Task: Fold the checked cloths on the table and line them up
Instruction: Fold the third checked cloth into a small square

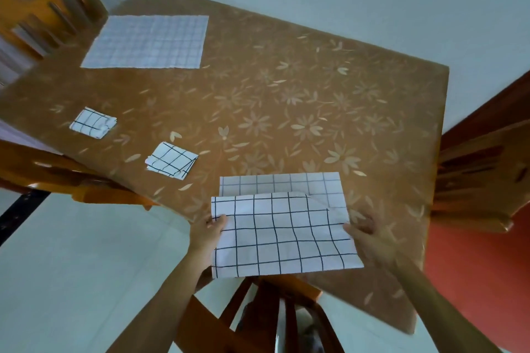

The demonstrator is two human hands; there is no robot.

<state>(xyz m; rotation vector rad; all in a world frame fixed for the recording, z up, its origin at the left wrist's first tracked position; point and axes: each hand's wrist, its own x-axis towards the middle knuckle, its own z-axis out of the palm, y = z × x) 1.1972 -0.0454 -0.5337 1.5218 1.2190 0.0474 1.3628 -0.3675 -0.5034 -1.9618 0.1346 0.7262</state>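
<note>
Mid-fold at the near edge of the bench (286,71): checked cloth (284,235) held up by both side edges, near half lifted and swung toward the far half, which lies flat on the brown flowered covering. Left hand (208,233) pinching the left edge, thumb on top of the fabric; right hand (365,233) gripping the right edge, fingers curled beneath, thumb over the weave. Upper right corner of the raised half already turned over and drooping. Both forearms reaching in from below, roughly level with one another, wrists just past the bench's near edge.

Judged the first fold of the third cloth. Next move likely to call for carrying the raised edge forward until it meets the far edge, corners matched and grid lines squared, then laying it down and pressing the crease flat before folding again to the small size.

Two folded cloths already set out to the left: one (172,160) just left of the working cloth, another (93,122) farther left, well apart, together forming the start of a row. Fourth cloth (146,41) spread flat and unfolded at the far left corner. Wooden chairs (43,8) drawn up round the bench.
</note>
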